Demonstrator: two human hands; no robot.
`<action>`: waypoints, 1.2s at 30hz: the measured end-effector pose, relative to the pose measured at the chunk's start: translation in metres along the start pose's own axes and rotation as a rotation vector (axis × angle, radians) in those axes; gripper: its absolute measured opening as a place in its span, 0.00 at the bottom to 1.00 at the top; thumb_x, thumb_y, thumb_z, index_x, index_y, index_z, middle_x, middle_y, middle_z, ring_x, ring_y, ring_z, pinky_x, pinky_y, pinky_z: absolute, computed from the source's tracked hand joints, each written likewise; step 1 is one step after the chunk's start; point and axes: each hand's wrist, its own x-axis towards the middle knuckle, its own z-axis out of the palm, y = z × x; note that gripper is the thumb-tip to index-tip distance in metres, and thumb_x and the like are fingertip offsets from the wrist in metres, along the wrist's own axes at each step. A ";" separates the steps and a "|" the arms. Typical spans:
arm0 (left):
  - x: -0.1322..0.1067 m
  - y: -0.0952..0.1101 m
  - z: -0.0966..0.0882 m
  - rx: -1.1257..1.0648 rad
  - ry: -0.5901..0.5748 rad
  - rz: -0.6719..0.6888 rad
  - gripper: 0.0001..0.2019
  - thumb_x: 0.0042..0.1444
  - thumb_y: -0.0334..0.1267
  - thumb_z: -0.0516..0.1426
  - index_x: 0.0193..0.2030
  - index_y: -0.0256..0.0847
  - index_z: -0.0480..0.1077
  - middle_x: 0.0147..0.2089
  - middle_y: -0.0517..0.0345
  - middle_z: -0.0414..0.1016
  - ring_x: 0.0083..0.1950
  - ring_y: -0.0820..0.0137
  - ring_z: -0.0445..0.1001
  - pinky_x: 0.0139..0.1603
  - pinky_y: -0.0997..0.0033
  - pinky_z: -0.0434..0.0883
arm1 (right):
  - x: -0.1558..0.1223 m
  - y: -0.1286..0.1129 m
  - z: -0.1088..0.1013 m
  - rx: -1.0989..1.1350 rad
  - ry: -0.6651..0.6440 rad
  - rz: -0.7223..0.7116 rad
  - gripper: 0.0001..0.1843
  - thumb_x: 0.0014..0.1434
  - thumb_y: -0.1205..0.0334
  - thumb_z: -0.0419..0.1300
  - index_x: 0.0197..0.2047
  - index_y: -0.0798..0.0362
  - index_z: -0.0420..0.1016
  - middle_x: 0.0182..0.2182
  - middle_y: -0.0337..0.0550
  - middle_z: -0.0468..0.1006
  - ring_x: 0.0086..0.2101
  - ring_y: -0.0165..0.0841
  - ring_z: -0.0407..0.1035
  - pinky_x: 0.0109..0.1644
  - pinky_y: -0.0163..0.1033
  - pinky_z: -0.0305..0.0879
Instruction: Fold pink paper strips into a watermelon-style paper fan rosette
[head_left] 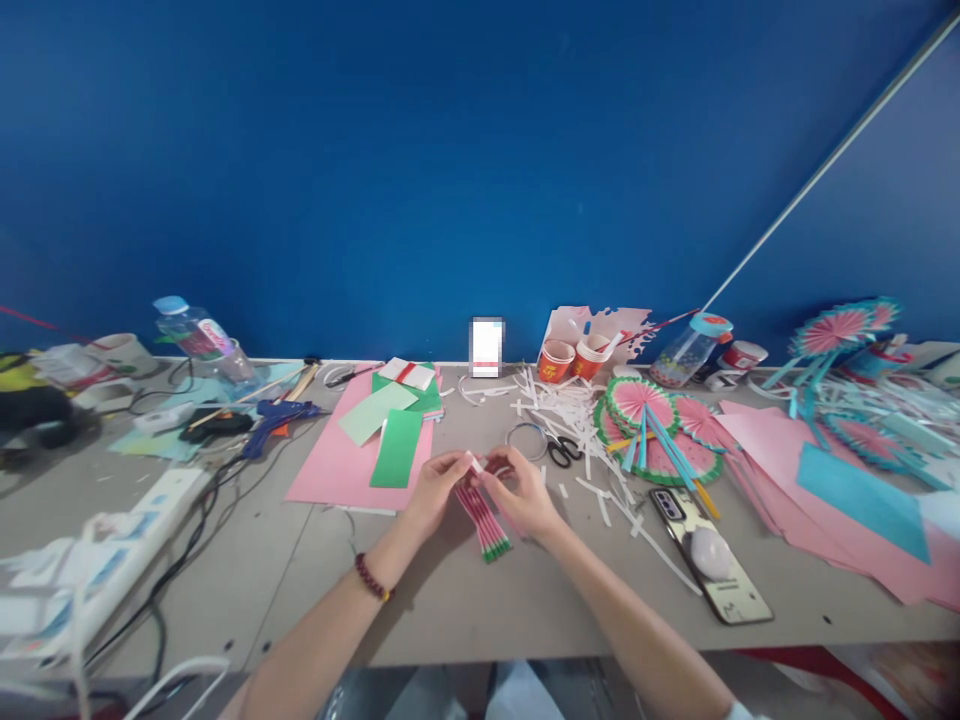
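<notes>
At the far left a bottle [199, 335] leans among papers and clutter, and on my near left a white power strip [127, 560] lies slantwise with black cables [199, 530] beside it. A blue glue gun [274, 425] sits just beyond, so my left side is the crowded one. Next comes a large pink sheet [322, 480] with a green paper piece [397, 450] on it; a grey stretch of worktop [322, 600] runs nearer me, between the power strip and my left forearm. In the middle, my left hand [439, 490] and right hand [521, 495] pinch the far end of pleated pink paper [487, 530], its green-edged end spread towards me above the worktop, well inside the near edge. Beyond my right hand lie black-handled scissors [566, 452] and a tangle of white paper strips [551, 400], with paper cups [556, 362] near the blue wall [375, 180]. Further right, watermelon-coloured fans [643, 405] overlap, and a phone [739, 585] reaches almost to the near edge, past my right forearm. More pink sheets [772, 450] with a blue piece [862, 500] fill the right.
</notes>
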 end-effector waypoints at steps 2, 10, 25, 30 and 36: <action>-0.001 -0.002 0.000 -0.003 -0.032 -0.009 0.18 0.41 0.48 0.67 0.30 0.34 0.76 0.22 0.58 0.74 0.24 0.74 0.69 0.29 0.74 0.66 | 0.000 -0.002 -0.001 -0.089 0.080 -0.140 0.09 0.55 0.59 0.60 0.39 0.52 0.73 0.33 0.42 0.75 0.32 0.32 0.70 0.38 0.37 0.68; -0.002 -0.004 0.000 -0.024 -0.087 0.032 0.18 0.39 0.44 0.68 0.34 0.35 0.74 0.27 0.57 0.77 0.26 0.72 0.74 0.31 0.72 0.71 | -0.002 -0.010 -0.003 -0.159 0.115 -0.372 0.06 0.59 0.65 0.57 0.37 0.50 0.76 0.32 0.43 0.76 0.31 0.31 0.70 0.38 0.38 0.69; -0.005 0.001 0.001 0.035 -0.119 0.110 0.15 0.41 0.40 0.68 0.32 0.35 0.72 0.27 0.59 0.77 0.26 0.72 0.76 0.32 0.72 0.74 | -0.005 -0.007 -0.006 -0.190 0.066 -0.411 0.11 0.60 0.67 0.56 0.42 0.47 0.78 0.34 0.44 0.76 0.34 0.31 0.71 0.40 0.37 0.70; -0.005 0.002 0.001 0.052 -0.126 0.114 0.15 0.40 0.42 0.68 0.31 0.35 0.71 0.25 0.59 0.76 0.25 0.71 0.76 0.31 0.71 0.75 | -0.004 -0.007 -0.007 -0.186 0.039 -0.427 0.11 0.61 0.66 0.55 0.43 0.47 0.78 0.34 0.43 0.76 0.34 0.31 0.71 0.39 0.37 0.69; -0.004 0.002 0.001 0.062 -0.116 0.118 0.15 0.38 0.41 0.69 0.29 0.35 0.72 0.24 0.59 0.76 0.24 0.71 0.75 0.29 0.71 0.74 | -0.001 -0.009 -0.010 -0.168 -0.045 -0.429 0.11 0.62 0.66 0.53 0.42 0.48 0.76 0.34 0.44 0.76 0.35 0.32 0.70 0.41 0.38 0.69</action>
